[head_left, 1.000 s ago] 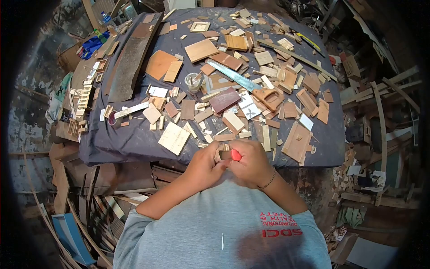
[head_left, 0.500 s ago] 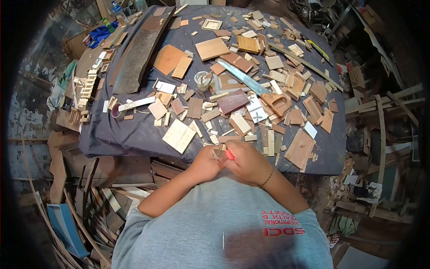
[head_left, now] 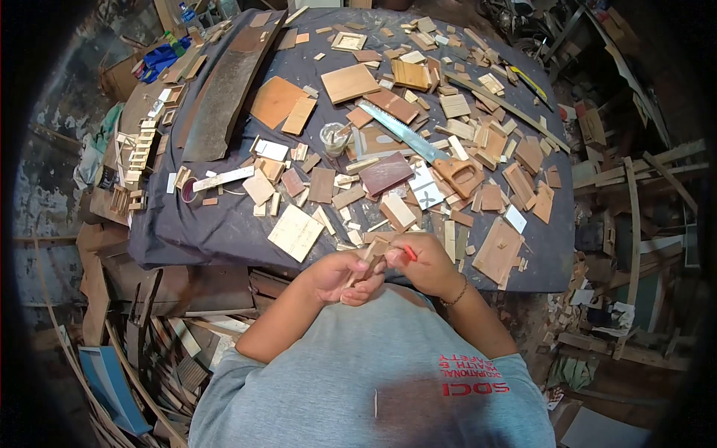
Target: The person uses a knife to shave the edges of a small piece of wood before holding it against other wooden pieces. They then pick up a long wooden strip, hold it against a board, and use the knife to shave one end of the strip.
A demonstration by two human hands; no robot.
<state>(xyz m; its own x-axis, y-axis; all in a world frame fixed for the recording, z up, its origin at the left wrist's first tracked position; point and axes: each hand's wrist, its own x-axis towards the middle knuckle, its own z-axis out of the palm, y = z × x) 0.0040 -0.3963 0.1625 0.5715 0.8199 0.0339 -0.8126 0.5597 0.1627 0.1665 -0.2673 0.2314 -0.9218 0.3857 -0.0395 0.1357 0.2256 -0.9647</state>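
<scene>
The left hand (head_left: 334, 278) curls its fingers around a small wooden piece (head_left: 376, 251) at the near edge of the cloth-covered table (head_left: 216, 243); the right hand (head_left: 432, 265), just beside it, has its fingers closed on a red object (head_left: 410, 253) — mostly hidden. Beyond, a pale strip (head_left: 224, 178) overlaps a round reddish container (head_left: 187, 194), its contents unclear. Farther off stands a clear cup (head_left: 328, 145) — something pale inside — near a handsaw (head_left: 407, 136)
</scene>
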